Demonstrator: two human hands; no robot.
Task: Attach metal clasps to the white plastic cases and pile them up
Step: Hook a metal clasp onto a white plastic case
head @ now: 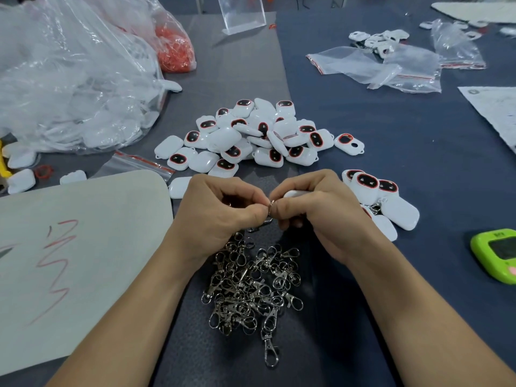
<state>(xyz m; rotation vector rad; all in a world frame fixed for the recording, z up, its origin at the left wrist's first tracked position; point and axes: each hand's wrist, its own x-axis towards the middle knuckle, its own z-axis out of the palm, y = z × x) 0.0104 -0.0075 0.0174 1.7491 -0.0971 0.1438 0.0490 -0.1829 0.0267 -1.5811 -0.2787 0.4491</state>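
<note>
My left hand (220,208) pinches a metal clasp (265,222) whose ring meets the fingertips of my right hand (315,205). That right hand grips a white plastic case (293,193), mostly hidden under its fingers. Below the hands lies a heap of loose metal clasps (251,286). Behind the hands sits a large pile of white cases (251,135) with black, red-rimmed windows. To the right of my right hand lies a smaller pile of cases (379,199), with a clasp showing among them.
A white board with red marks (69,247) lies at the left. Big clear bags (69,79) of cases fill the back left, one holding red rings (174,51). Empty zip bags (391,68) lie back right, a green device (497,255) at the right edge.
</note>
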